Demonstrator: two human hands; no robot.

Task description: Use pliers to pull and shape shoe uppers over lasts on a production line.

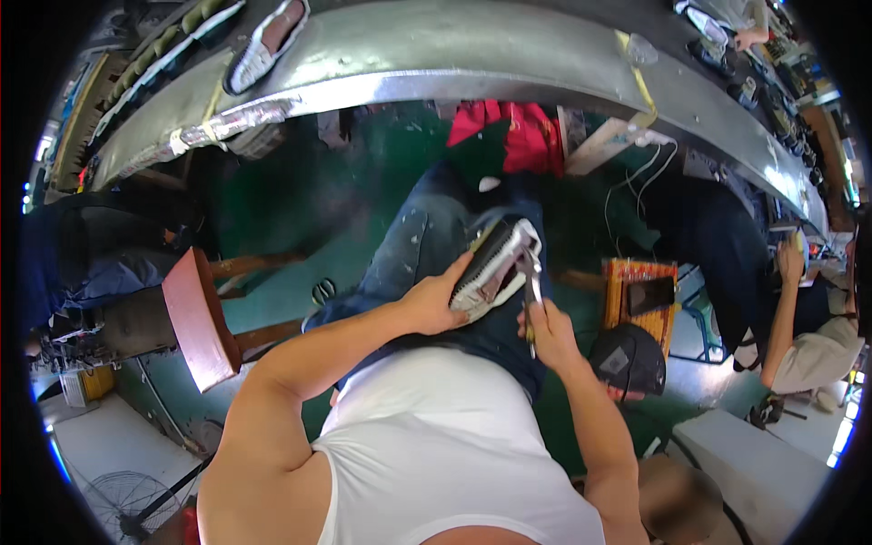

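Observation:
A partly made shoe [486,283], with white edges and a brownish-pink underside, rests tilted over my lap. My left hand [434,300] is closed around its near left end. In my right hand [551,336] is a pair of metal pliers [534,283], pointing away from me. The jaws of the pliers reach the right edge of the shoe near its far end; whether they grip the material I cannot make out. My jeans [400,241] lie beneath the shoe.
Across the far side curves a metal-topped workbench [436,45] bearing another shoe [266,45]. A reddish wooden stool [200,318] stands left. To the right are an orange crate [627,300] with a phone [652,292], a black cap [629,359] and a seated co-worker [813,341].

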